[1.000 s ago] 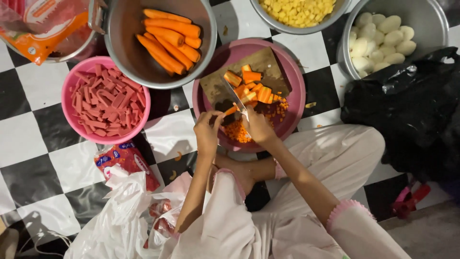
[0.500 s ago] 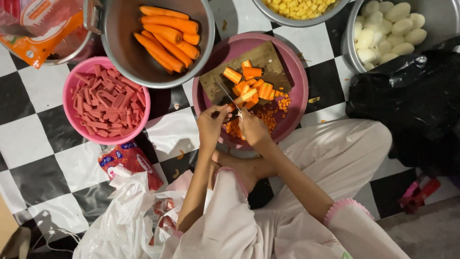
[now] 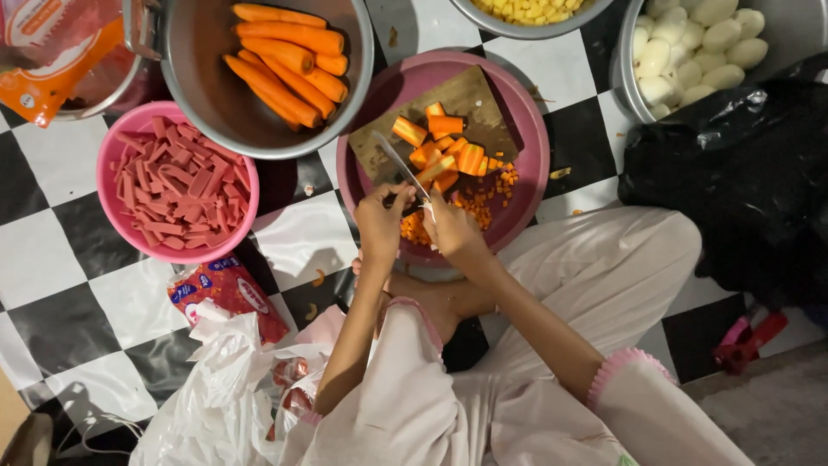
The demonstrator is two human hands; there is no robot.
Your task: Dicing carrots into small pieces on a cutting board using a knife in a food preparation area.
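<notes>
At frame centre I see my left hand (image 3: 380, 226) clenched on a steel knife (image 3: 399, 166), its blade lying across a worn wooden board (image 3: 466, 103) in a pink plastic basin (image 3: 526, 185). My right hand (image 3: 452, 231) pinches a carrot piece (image 3: 431, 207); chunky carrot segments (image 3: 444, 147) and fine dice (image 3: 483, 203) lie just beyond, too jumbled to count.

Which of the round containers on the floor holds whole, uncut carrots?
The grey metal pot at top centre: its carrots are long and whole, while the pink basin beside it holds cut pieces.
</notes>
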